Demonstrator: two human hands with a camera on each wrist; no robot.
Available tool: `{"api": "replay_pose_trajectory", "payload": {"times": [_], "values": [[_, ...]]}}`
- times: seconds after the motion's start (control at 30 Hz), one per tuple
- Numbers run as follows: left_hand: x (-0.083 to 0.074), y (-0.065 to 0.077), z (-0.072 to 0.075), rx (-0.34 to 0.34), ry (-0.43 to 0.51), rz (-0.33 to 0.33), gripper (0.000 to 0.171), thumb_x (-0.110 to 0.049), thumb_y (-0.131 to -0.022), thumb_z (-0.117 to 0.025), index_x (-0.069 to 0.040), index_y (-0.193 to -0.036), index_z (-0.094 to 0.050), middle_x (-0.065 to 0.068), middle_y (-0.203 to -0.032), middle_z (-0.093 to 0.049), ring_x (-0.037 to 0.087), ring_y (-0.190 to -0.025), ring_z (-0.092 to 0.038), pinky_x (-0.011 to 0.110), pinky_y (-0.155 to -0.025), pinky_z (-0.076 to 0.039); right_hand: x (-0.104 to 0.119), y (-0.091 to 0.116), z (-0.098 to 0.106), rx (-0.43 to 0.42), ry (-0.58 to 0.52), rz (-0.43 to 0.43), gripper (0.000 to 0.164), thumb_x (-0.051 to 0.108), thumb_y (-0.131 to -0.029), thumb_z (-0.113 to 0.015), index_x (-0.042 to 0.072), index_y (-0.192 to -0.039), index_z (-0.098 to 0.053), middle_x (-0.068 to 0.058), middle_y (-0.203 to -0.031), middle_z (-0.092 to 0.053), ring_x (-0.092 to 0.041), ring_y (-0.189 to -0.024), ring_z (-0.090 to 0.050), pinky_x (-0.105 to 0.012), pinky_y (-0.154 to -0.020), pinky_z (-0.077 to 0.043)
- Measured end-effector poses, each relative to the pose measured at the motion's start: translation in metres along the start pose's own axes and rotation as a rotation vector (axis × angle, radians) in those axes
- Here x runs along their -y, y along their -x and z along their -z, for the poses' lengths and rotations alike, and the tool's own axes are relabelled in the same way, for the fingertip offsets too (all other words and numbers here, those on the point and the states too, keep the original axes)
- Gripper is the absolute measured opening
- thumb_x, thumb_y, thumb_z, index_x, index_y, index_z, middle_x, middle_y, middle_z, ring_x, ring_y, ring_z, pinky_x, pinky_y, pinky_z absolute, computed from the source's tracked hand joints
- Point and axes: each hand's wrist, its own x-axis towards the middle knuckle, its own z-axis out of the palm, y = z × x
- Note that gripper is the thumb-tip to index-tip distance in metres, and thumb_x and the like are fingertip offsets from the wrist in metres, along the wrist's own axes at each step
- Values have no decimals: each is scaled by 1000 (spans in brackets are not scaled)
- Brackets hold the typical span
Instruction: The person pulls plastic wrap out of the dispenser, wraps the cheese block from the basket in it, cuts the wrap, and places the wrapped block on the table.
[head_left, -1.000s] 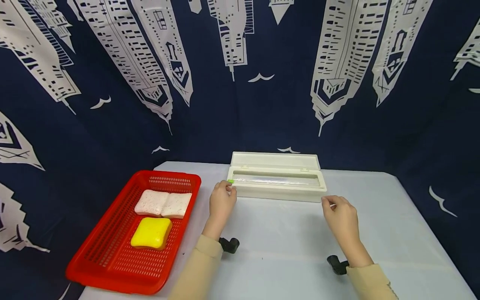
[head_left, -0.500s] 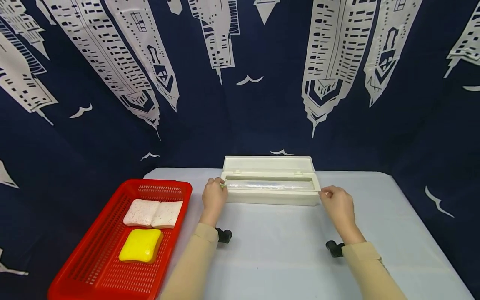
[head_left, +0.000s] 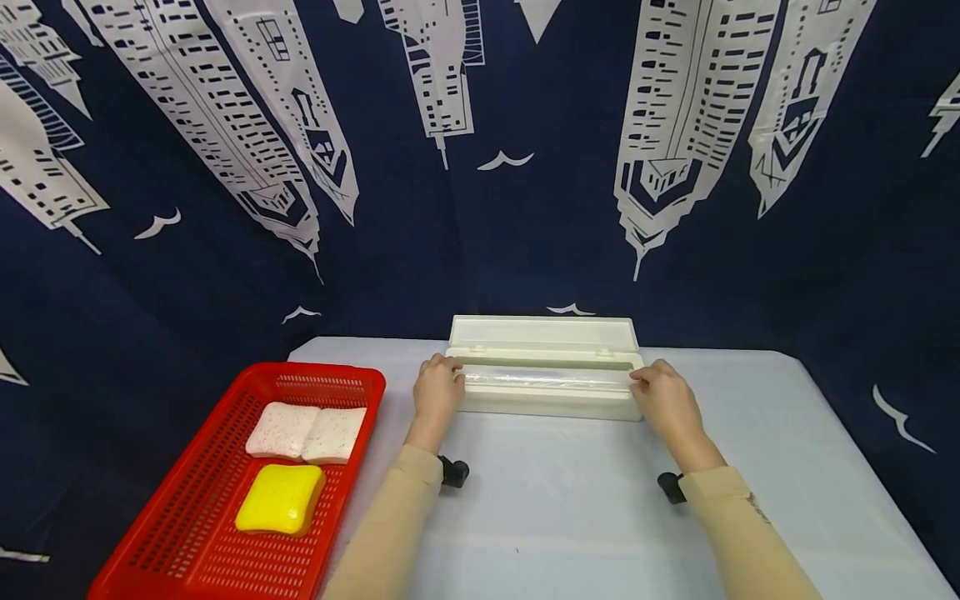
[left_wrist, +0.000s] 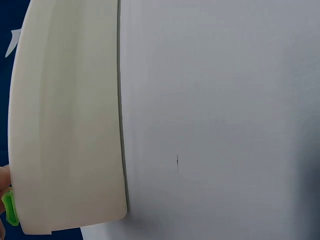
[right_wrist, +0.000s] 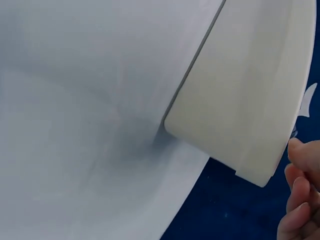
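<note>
A cream cling film dispenser (head_left: pixel 551 402) lies at the table's back, its lid (head_left: pixel 543 333) raised. Clear cling film (head_left: pixel 547 377) shows in its long opening. My left hand (head_left: pixel 437 392) is at the left end, thumb and forefinger bent together at the film's edge. In the left wrist view a green plastic piece (left_wrist: pixel 10 207) shows beside the fingers (left_wrist: pixel 4 176). At the right end my right hand (head_left: pixel 667 404) pinches at the film. Its curled fingers (right_wrist: pixel 299 192) show in the right wrist view, with a sliver of film by the tip. The exact grips are partly hidden.
A red plastic basket (head_left: pixel 213 500) stands on the left of the white table (head_left: pixel 555 500). It holds two pale bread-like slices (head_left: pixel 307 432) and a yellow spongy block (head_left: pixel 280 498). Behind hangs a dark blue printed cloth (head_left: pixel 525 233).
My right hand has moved from beside the dispenser's right end up onto its top right corner. My left hand has come closer over the left end, and the green piece is now hidden in the head view.
</note>
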Motion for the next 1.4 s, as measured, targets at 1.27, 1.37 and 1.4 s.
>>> {"api": "replay_pose_trajectory", "payload": {"times": [1.27, 1.37, 1.4], "values": [[3, -16, -3, 170, -75, -41, 26, -7, -87, -68, -12, -111, -76, 7, -111, -74, 28, -98, -60, 40, -82, -52, -6, -33, -25, -28, -206, -315, 28, 12, -98, -48, -9, -108, -63, -29, -96, -67, -41, -86, -63, -49, -75, -49], [2, -16, -2, 160, -57, -23, 23, -9, -87, -71, -13, -109, -76, 8, -107, -75, 27, -96, -61, 41, -81, -53, -3, -35, -25, 1, -239, -396, 30, 13, -96, -47, -8, -110, -63, -28, -100, -67, -39, -88, -63, -42, -73, -48], [2, -16, -2, 153, -48, -16, 22, -10, -87, -72, -13, -108, -77, 7, -105, -75, 27, -95, -61, 40, -80, -53, -3, -36, -25, 11, -250, -421, 30, 13, -96, -46, -7, -110, -63, -27, -101, -67, -39, -88, -62, -40, -72, -48]]}}
